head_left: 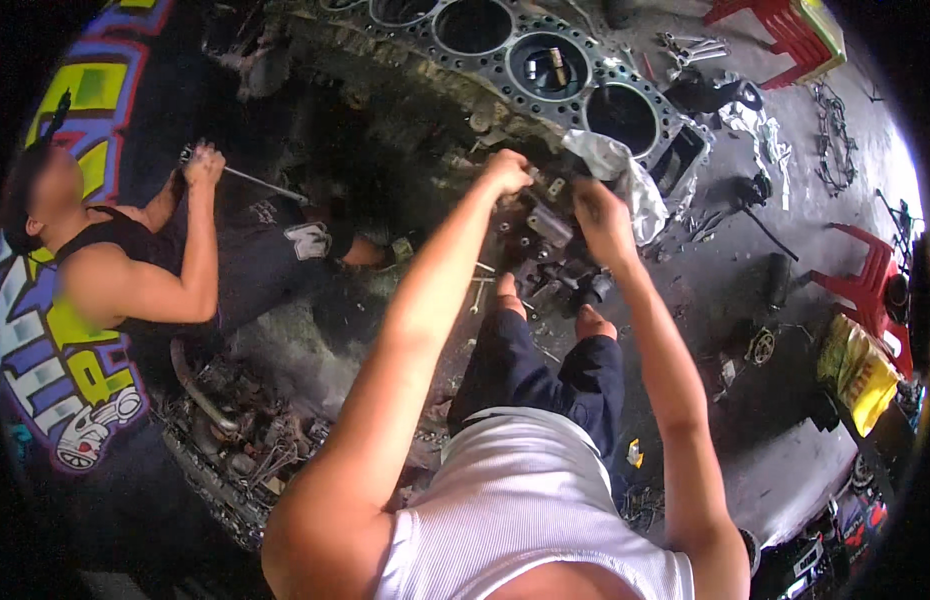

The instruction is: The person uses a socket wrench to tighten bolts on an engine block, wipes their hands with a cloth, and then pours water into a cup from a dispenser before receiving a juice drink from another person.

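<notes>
Both my arms stretch forward to the side of a large engine block [560,85] with a row of round cylinder bores. My left hand [507,172] is closed, its fingers curled at a small metal part that I cannot make out. Across from it, my right hand [601,215] looks dark and smeared, and its fingers cannot be read. Between and below the hands is a grey metal cylinder-like piece [551,226], with a small metal plate [556,186] above it. Crumpled whitish plastic [633,185] hangs on the block beside my right hand.
At left, a person [135,240] holds a long-handled wrench [260,184]. Loose parts and a spanner [477,295] lie near my feet. Several wrenches [695,48], red plastic chairs [865,270] and a yellow sack [860,375] are at right. Greasy machinery [235,440] sits at lower left.
</notes>
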Tool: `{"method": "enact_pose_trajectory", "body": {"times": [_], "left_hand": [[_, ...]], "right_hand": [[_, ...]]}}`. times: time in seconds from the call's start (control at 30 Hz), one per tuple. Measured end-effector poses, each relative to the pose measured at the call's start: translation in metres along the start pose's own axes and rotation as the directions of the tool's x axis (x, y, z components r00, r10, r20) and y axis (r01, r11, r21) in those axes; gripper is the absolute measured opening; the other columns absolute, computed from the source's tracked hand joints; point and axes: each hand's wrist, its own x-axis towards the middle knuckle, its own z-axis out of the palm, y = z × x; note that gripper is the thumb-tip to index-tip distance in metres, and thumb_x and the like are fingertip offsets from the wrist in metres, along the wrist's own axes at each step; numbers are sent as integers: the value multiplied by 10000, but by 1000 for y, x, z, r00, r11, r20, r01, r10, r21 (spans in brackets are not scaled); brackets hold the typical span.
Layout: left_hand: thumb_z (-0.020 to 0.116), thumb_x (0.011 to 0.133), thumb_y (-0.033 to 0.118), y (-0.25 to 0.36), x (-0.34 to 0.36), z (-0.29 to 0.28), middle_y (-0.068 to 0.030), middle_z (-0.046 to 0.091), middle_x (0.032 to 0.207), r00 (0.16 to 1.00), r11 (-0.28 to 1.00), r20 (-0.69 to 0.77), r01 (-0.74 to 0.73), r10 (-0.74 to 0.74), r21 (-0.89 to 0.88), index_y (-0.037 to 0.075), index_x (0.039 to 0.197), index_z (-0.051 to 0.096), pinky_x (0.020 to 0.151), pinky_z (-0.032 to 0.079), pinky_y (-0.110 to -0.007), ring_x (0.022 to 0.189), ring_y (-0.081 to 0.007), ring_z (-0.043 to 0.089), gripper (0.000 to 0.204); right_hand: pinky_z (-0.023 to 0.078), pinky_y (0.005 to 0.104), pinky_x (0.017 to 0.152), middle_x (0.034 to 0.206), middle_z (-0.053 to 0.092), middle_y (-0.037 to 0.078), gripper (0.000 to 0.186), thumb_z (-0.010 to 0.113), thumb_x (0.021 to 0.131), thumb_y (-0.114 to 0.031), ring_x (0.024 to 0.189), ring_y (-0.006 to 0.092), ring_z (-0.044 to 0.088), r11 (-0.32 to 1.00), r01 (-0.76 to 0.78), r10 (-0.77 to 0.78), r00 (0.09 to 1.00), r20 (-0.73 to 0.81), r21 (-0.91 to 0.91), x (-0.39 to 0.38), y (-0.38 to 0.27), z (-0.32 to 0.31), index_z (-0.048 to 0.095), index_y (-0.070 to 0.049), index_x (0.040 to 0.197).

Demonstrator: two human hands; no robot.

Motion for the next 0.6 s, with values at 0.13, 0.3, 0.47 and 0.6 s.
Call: {"method": "enact_pose_trajectory", "body": {"times": [0.13,0.3,0.47,0.6], "left_hand": [[803,559,271,19,2,15,-136,642,926,976,987,-152,159,-154,21,41,935,598,789,481,-376,899,-288,613,486],[739,632,284,-21,18,12,-134,607,1101,977,997,-200,73,-74,-12,101,1157,555,849,469,-355,980,-276,595,585],[766,615,252,-2,30,0,-128,659,926,990,974,135,-15,46,-224,47,1040,615,761,481,-327,845,-225,621,496],[799,585,359,46,18,7,-132,642,920,998,971,-36,60,-53,231,48,1002,589,774,473,-349,868,-244,606,561]], "right_hand": [[469,310,760,912,633,156,247,573,803,-27,855,193,612,969,-235,244,958,-151,73,-115,43,-81,570,-2,1048],[450,291,795,952,636,161,229,524,813,-18,912,221,613,830,-548,539,836,-104,-107,-239,145,-162,569,14,1035],[478,310,732,871,649,150,240,551,775,-36,809,239,636,741,-643,609,765,-209,-196,-282,195,-208,587,-3,1011],[479,311,723,876,651,139,249,564,771,-39,800,222,634,764,-636,599,761,-249,-106,-248,197,-194,579,2,1016]]}}
